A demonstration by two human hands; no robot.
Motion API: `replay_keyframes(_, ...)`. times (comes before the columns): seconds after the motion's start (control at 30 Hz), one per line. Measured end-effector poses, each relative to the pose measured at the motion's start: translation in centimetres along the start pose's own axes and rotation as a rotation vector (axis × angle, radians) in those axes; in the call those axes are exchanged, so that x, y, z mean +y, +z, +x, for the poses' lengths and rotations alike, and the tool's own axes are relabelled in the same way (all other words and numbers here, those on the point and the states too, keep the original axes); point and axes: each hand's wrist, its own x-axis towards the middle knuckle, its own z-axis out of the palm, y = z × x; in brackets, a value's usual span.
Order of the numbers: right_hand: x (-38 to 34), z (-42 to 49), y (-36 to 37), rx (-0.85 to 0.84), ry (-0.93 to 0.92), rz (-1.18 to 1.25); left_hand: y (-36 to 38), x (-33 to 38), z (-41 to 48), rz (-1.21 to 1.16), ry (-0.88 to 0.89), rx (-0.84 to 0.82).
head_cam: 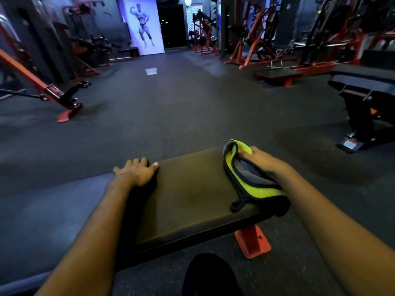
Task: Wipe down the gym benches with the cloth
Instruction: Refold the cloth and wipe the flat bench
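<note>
Head view | left hand (pixel 136 171) flat on bench (pixel 192 201) | right hand (pixel 263 159) grips cloth (pixel 254 180)

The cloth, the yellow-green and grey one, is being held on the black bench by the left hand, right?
Not quite. The head view shows the right hand gripping the yellow-green and grey cloth on the black bench. The left hand holds nothing; it rests on the bench's opposite edge.
</note>
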Motion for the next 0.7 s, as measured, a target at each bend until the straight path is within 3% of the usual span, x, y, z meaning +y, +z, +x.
replay_keyframes(0.2, -5.5, 4.2, 0.2, 0.028, 0.043, -0.277, 0.0, 0.1, 0.0, -0.010, 0.010, 0.001)
replay_keyframes(0.4, -11.1, 4.8, 2.9, -0.023, -0.142, -0.632, 0.0, -0.1, -0.3, -0.020, 0.015, 0.001)
replay_keyframes(0.53, -9.6, 4.0, 2.3, -0.026, -0.313, -0.563, 0.0, -0.1, -0.8, -0.030, 0.016, 0.015)
replay_keyframes(0.7, -9.2, 5.5, 1.1, -0.091, -0.136, -0.557, 0.0, 0.0, -1.1, -0.043, 0.012, 0.023)
